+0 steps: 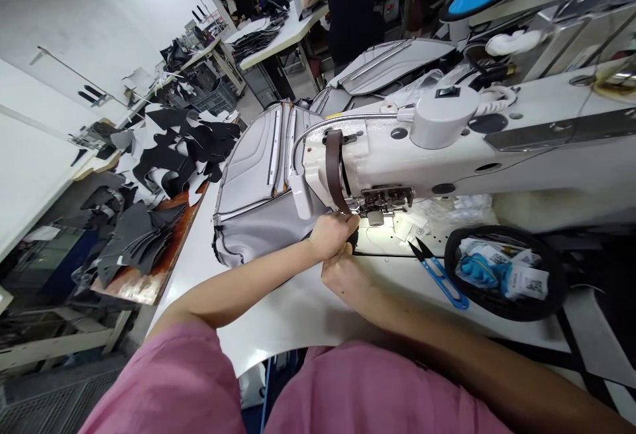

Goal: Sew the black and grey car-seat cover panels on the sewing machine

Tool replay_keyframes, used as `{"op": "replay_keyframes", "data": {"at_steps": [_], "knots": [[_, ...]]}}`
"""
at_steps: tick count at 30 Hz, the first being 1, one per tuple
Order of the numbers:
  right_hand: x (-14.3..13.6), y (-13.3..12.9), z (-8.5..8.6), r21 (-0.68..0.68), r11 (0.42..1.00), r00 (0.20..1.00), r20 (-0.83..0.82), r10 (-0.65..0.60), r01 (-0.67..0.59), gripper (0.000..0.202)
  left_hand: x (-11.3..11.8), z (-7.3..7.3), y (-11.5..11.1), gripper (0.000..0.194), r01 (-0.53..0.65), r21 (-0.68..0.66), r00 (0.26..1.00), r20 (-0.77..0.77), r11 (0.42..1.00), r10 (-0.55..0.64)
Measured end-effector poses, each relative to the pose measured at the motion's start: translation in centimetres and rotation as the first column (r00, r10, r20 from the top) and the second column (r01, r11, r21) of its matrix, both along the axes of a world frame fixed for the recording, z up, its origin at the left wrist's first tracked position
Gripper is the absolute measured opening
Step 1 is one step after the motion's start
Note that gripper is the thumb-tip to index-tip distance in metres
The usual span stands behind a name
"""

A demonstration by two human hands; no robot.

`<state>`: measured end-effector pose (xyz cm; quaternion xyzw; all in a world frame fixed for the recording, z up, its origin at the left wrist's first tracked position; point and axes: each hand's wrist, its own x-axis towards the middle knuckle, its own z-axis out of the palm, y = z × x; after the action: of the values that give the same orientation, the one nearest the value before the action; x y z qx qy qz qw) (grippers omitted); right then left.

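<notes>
Under the head of a white sewing machine (pixel 377 156), my left hand (pixel 332 234) is closed on the edge of a grey cover (pixel 258 162), close to the needle area. Just below and touching it, my right hand (pixel 345 275) has its fingers pinched together at the same edge, by a small dark piece of material. The grey cover has zips and spreads over the table to the left and behind the machine. A brown strap (pixel 334 172) hangs on the machine head. The fingertips and the needle are partly hidden.
Blue snips (pixel 442 278) lie right of my hands, beside a round black container (pixel 554 281) of small packets. Cut dark pieces (pixel 144 238) cover a side table at left. A person in dark clothes (pixel 350 6) stands beyond the machine.
</notes>
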<state>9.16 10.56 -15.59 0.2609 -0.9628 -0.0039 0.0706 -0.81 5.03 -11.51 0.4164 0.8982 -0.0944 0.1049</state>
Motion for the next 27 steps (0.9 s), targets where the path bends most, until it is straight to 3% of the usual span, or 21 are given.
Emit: {"op": "replay_keyframes", "data": {"at_steps": [3, 6, 10, 15, 20, 24, 27], "knots": [[0.3, 0.0, -0.7, 0.022, 0.998, 0.994, -0.094, -0.049, 0.052, 0.03, 0.2, 1.1, -1.1, 0.033, 0.033, 0.036, 0.999, 0.035, 0.999, -0.034], [0.3, -0.1, -1.2, 0.032, 0.996, 0.975, -0.21, -0.078, 0.086, 0.03, 0.7, 2.1, -2.1, 0.044, -0.032, 0.062, 0.995, 0.093, 0.998, 0.026], [0.3, 0.0, -1.1, 0.029, 0.997, 0.969, -0.238, -0.064, 0.073, 0.027, 1.2, 1.9, -1.9, 0.039, -0.082, -0.017, 0.993, 0.079, 0.996, 0.083], [-0.1, 0.4, -0.6, 0.018, 0.998, 0.977, -0.206, -0.062, 0.067, 0.03, 0.7, 1.0, -0.8, 0.031, 0.01, -0.046, 1.0, 0.021, 0.999, -0.009], [-0.7, 0.8, -0.5, -0.009, 0.996, 0.983, -0.166, -0.084, 0.083, 0.029, -0.2, 0.8, -0.8, 0.022, 0.015, -0.05, 1.0, 0.015, 0.999, -0.014], [-0.4, 1.3, -0.1, -0.023, 0.995, 0.985, -0.143, -0.1, 0.098, 0.033, -0.3, 1.1, -2.0, 0.028, 0.192, 0.028, 0.98, 0.04, 0.981, -0.193], [-0.3, 1.7, 0.4, -0.063, 0.993, 0.993, -0.059, -0.104, 0.1, 0.031, 0.0, 0.7, -2.1, 0.027, 0.253, -0.003, 0.967, -0.001, 0.967, -0.253]]}}
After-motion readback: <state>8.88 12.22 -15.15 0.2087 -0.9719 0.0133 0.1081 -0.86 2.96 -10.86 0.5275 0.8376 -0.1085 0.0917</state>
